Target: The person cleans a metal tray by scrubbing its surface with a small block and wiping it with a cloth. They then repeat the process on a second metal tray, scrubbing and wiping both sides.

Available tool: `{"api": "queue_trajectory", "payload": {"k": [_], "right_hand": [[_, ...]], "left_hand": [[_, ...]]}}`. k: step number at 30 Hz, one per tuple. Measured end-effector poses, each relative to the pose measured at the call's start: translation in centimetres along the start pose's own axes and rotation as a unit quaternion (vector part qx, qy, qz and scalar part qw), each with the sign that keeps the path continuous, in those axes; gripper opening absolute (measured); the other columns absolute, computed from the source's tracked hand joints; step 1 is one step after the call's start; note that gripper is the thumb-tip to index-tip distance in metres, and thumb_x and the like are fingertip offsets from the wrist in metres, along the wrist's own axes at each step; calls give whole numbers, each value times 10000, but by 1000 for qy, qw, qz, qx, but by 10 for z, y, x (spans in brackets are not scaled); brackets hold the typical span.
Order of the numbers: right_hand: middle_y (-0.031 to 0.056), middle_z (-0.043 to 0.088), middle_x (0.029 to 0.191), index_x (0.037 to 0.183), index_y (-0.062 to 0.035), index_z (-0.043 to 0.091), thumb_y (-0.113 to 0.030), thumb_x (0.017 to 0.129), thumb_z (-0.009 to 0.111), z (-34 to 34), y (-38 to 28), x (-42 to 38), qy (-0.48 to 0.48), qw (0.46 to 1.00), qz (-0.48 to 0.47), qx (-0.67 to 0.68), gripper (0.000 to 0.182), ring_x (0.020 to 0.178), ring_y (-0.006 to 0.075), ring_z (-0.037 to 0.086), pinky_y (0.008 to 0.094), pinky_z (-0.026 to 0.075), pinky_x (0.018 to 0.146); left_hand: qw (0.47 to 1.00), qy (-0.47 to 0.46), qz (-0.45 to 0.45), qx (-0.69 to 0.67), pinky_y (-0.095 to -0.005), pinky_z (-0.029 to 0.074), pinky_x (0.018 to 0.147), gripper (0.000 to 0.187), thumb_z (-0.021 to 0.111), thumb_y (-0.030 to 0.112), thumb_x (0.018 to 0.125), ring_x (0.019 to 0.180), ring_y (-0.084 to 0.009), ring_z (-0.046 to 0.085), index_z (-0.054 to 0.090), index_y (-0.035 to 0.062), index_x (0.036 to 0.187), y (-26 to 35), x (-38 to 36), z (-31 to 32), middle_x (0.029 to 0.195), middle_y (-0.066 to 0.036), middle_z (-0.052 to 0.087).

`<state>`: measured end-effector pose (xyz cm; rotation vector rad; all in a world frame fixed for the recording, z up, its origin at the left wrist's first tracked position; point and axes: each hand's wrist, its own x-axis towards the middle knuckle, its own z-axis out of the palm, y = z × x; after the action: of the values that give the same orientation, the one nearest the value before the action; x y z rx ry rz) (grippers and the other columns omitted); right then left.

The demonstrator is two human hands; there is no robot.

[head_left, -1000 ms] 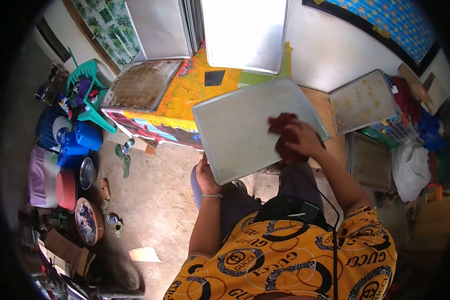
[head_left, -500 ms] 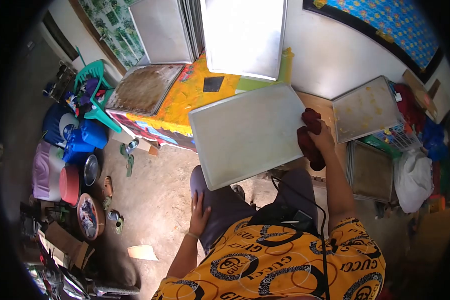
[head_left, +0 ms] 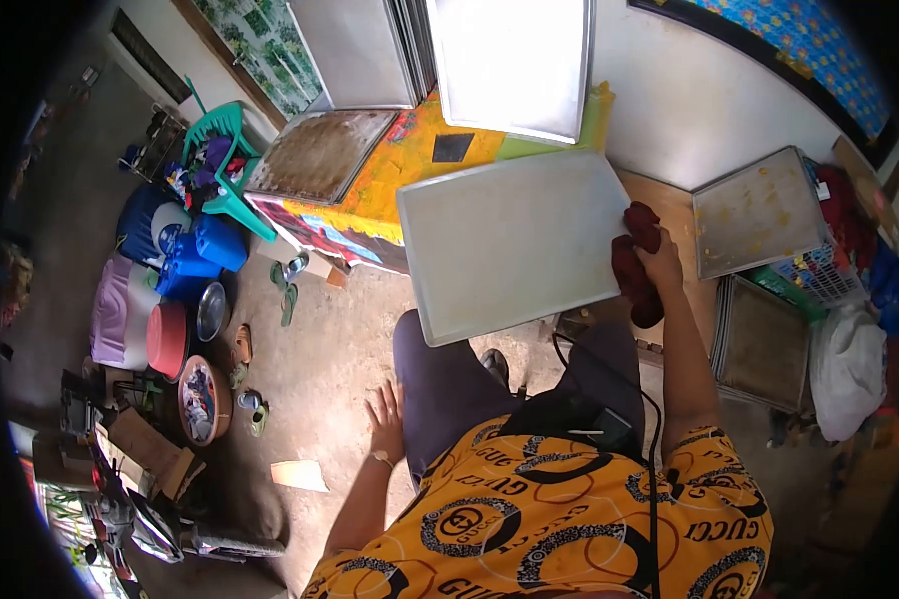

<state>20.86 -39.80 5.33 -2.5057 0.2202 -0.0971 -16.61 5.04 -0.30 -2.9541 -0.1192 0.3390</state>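
A metal baking tray lies tilted in front of me, its near left corner over my left thigh. My right hand grips a bunched dark red cloth at the tray's right edge. Its fingers are partly hidden by the cloth. What bears the tray underneath is hidden. My left hand hangs beside my left thigh, with its fingers spread and nothing in it.
A table with a yellow cloth bears a stained tray and upright trays. Further trays stand low at the right, beside a white bag. Basins, a green chair and sandals are at the left.
My left hand has come off my thigh and now hangs beside it, fingers spread. The right hand and cloth stay at the tray's right edge. The view has shifted a little.
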Motion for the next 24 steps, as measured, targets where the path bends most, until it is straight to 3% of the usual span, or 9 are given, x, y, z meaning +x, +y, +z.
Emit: {"api": "queue_trajectory", "payload": {"k": [2,3,5,8,14,16,19,22,24], "right_hand": [[219,478,1232,1345,-234,373,-411,718,687,3,3,3,8,1000,-6,10,723,1096,417,526,485,446,906],[221,481,1228,1344,-232,376,-411,715,690,2,1,2,6,1000,-5,7,725,1096,417,527,484,447,906],[226,486,1221,1341,-226,382,-411,708,696,-5,-5,-1,4,1000,0,-2,731,1095,416,529,483,448,907],[226,494,1214,1343,-222,383,-407,699,705,-9,-8,-3,-4,1000,6,-5,744,1089,419,534,481,452,905],[234,562,1122,1304,-205,442,-386,676,729,-25,0,-5,15,999,-13,29,714,1043,410,566,472,460,898],[187,619,1051,1253,-95,492,-278,698,727,-53,-1,-7,25,990,-24,140,630,960,319,618,403,498,846],[115,629,1015,1191,13,518,-175,766,673,-97,-6,-2,-12,913,-29,407,489,875,210,622,336,529,766],[118,624,1032,1208,-20,513,-175,846,602,-139,-27,27,-7,841,-33,540,404,848,223,634,352,546,730],[97,625,962,1151,-48,527,-211,907,532,-170,-75,19,4,686,-57,726,293,792,230,631,363,547,672]], "left_hand": [[998,62,21,21,-629,137,1065,871,626,175,768,1379,-456,97,123,213,1478,-8,28,-44,1499,-276,37],[992,72,13,-98,-629,137,1063,951,716,253,725,1378,-460,92,134,188,1474,-14,41,-71,1499,-277,28],[928,245,-16,-279,-601,125,1080,1009,762,330,695,1395,-418,63,139,170,1472,-28,79,-87,1499,-275,1],[995,96,-21,-19,-578,129,1091,975,735,269,715,1400,-405,60,131,179,1474,-24,135,-121,1517,-227,-24],[922,174,339,71,-536,193,1097,750,567,145,770,1345,-383,282,248,208,1446,-10,202,-125,1508,-92,234],[922,189,338,8,-488,307,1064,631,521,110,775,1257,-365,428,377,199,1383,0,171,-162,1399,-88,426],[896,231,376,-53,-458,396,1008,568,565,57,748,1169,-367,510,493,157,1303,1,136,-228,1304,-94,527],[830,247,437,-242,-414,466,948,449,609,74,789,1053,-383,594,560,112,1233,5,107,-300,1223,-125,588],[768,266,463,-353,-389,466,947,400,642,96,812,1053,-362,604,578,69,1206,2,99,-326,1208,-148,594]]}}
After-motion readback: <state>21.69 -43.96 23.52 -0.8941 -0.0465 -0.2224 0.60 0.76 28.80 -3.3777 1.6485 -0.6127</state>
